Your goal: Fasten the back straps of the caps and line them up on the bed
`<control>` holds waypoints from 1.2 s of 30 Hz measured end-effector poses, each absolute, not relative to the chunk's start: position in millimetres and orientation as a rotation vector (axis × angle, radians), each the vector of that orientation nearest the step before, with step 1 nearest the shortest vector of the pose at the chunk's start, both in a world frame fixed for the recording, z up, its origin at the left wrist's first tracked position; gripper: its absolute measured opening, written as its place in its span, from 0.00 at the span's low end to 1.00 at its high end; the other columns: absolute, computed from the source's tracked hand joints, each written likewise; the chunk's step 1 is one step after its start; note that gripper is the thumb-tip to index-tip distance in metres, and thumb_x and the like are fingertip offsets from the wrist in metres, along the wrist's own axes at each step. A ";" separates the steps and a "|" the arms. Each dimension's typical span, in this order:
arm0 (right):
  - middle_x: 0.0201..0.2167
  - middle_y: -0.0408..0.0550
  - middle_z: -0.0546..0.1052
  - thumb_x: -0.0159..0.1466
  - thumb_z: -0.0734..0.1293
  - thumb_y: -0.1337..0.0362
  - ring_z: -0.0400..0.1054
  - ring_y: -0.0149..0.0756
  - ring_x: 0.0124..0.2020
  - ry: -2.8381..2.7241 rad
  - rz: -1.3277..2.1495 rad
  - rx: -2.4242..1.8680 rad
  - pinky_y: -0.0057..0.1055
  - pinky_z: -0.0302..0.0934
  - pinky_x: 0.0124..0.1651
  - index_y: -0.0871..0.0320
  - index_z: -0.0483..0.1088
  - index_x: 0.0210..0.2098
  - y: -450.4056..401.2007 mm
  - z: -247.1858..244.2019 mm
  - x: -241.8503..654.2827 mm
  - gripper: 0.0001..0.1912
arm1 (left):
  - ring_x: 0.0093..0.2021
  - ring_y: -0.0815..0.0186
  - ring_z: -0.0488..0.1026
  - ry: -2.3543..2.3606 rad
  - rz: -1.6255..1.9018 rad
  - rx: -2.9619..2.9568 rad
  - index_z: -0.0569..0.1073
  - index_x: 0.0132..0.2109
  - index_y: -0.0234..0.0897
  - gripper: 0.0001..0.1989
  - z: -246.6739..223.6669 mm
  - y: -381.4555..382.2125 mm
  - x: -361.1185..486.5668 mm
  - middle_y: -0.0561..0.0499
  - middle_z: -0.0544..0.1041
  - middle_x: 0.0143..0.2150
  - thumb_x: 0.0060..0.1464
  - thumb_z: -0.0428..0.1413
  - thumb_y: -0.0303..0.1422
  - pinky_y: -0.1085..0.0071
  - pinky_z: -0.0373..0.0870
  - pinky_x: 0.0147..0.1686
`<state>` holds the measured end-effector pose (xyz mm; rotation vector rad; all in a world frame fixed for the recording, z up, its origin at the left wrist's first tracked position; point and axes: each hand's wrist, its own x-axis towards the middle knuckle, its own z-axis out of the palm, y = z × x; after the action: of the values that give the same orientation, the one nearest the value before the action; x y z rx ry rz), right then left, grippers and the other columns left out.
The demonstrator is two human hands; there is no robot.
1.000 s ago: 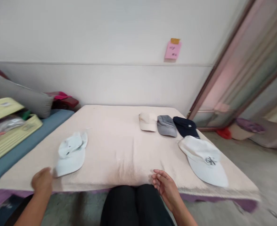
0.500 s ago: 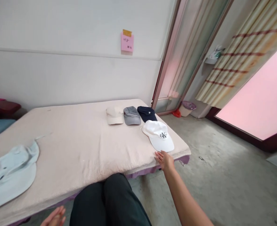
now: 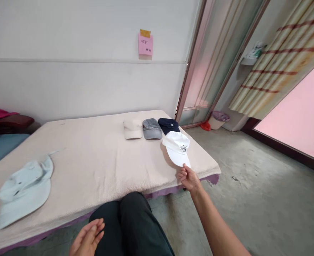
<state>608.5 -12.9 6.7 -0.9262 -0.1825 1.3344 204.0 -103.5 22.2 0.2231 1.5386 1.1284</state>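
My right hand point(image 3: 189, 179) pinches the front edge of the brim of a white baseball cap point(image 3: 176, 142) with dark letters on its front. The cap is tilted, its brim raised off the bed cover. Behind it sit a navy cap point(image 3: 168, 125), a grey cap point(image 3: 152, 129) and a beige cap point(image 3: 132, 129), side by side. My left hand point(image 3: 87, 237) hovers by my thigh with loosely curled fingers, somewhat apart and holding nothing. A pale blue cap point(image 3: 26, 185) lies at the left of the bed, nearest to that hand.
The bed point(image 3: 93, 153) has a pale cover and stands against a white wall. A pink note point(image 3: 145, 44) is taped there. Folded cloths point(image 3: 4, 124) lie at the far left. A bin point(image 3: 217, 121) stands on the concrete floor beyond the right end.
My right hand has taken hold of the white cap's brim and lifted it slightly. My left hand has come up and rightward into view. The camera view has shifted a little.
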 end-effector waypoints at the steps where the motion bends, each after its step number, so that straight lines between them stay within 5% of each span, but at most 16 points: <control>1: 0.13 0.32 0.54 0.59 0.69 0.62 0.48 0.21 0.14 -0.195 1.369 -0.890 0.20 0.50 0.18 0.57 0.57 0.22 -18.2 7.3 595.2 0.17 | 0.49 0.55 0.75 1.495 1.101 0.234 0.75 0.42 0.36 0.08 27.0 -100.4 210.8 0.44 0.80 0.44 0.54 0.55 0.31 0.58 0.71 0.51; 5: 0.14 0.32 0.56 0.56 0.72 0.61 0.44 0.20 0.14 -0.265 1.544 -0.684 0.21 0.50 0.20 0.58 0.58 0.22 -47.4 6.6 527.8 0.18 | 0.49 0.54 0.75 1.159 1.059 0.343 0.75 0.44 0.31 0.12 43.4 -78.3 238.4 0.37 0.78 0.48 0.57 0.54 0.34 0.59 0.70 0.51; 10: 0.12 0.33 0.60 0.58 0.72 0.61 0.42 0.17 0.12 -0.428 1.786 -0.498 0.22 0.45 0.20 0.60 0.61 0.21 -72.9 5.6 464.9 0.17 | 0.53 0.52 0.72 0.737 1.144 0.350 0.75 0.47 0.30 0.28 93.7 -39.4 260.8 0.35 0.77 0.50 0.57 0.48 0.50 0.57 0.68 0.52; 15: 0.14 0.36 0.66 0.55 0.74 0.61 0.50 0.18 0.12 -0.470 1.917 -0.618 0.22 0.48 0.21 0.60 0.65 0.25 -64.7 8.8 443.2 0.14 | 0.54 0.60 0.71 0.699 1.706 0.366 0.75 0.49 0.37 0.14 144.0 -14.1 255.1 0.46 0.80 0.47 0.58 0.53 0.35 0.66 0.66 0.54; 18: 0.21 0.42 0.73 0.53 0.75 0.62 0.63 0.23 0.18 -0.421 1.894 -0.838 0.22 0.54 0.22 0.61 0.68 0.30 -52.6 13.5 433.1 0.13 | 0.49 0.59 0.74 0.821 1.814 0.488 0.75 0.49 0.35 0.15 150.4 -15.1 249.3 0.45 0.80 0.44 0.54 0.57 0.33 0.67 0.68 0.50; 22: 0.28 0.47 0.76 0.51 0.74 0.61 0.72 0.34 0.26 -0.478 1.558 -1.123 0.25 0.60 0.25 0.60 0.69 0.38 -45.5 28.7 423.6 0.18 | 0.39 0.64 0.74 1.087 1.736 0.859 0.75 0.45 0.38 0.14 145.3 -34.1 247.1 0.50 0.79 0.37 0.53 0.59 0.37 0.73 0.69 0.38; 27: 0.32 0.48 0.74 0.62 0.65 0.64 0.70 0.37 0.33 -1.023 0.845 -1.084 0.34 0.65 0.36 0.57 0.70 0.40 -65.4 81.4 419.4 0.07 | 0.30 0.68 0.66 1.302 1.367 1.361 0.74 0.39 0.37 0.10 138.0 -61.0 246.7 0.55 0.70 0.27 0.57 0.53 0.38 0.76 0.62 0.29; 31: 0.48 0.55 0.69 0.60 0.62 0.76 0.64 0.45 0.51 -1.607 0.310 -0.940 0.46 0.60 0.51 0.55 0.67 0.50 -86.9 126.9 414.2 0.19 | 0.26 0.69 0.64 1.236 1.168 1.613 0.74 0.39 0.37 0.09 134.4 -72.7 251.2 0.55 0.70 0.26 0.58 0.51 0.35 0.75 0.60 0.26; 36: 0.52 0.57 0.66 0.59 0.59 0.79 0.59 0.46 0.55 -1.888 0.238 -0.920 0.48 0.56 0.55 0.57 0.65 0.52 -92.3 137.1 412.4 0.23 | 0.24 0.70 0.64 1.099 0.950 1.800 0.72 0.38 0.38 0.08 132.2 -79.5 254.5 0.57 0.69 0.25 0.58 0.48 0.28 0.76 0.59 0.25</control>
<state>412.4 -92.3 137.1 -0.9204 -1.8875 0.2380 254.5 -79.5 132.2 1.7999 1.0991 0.9502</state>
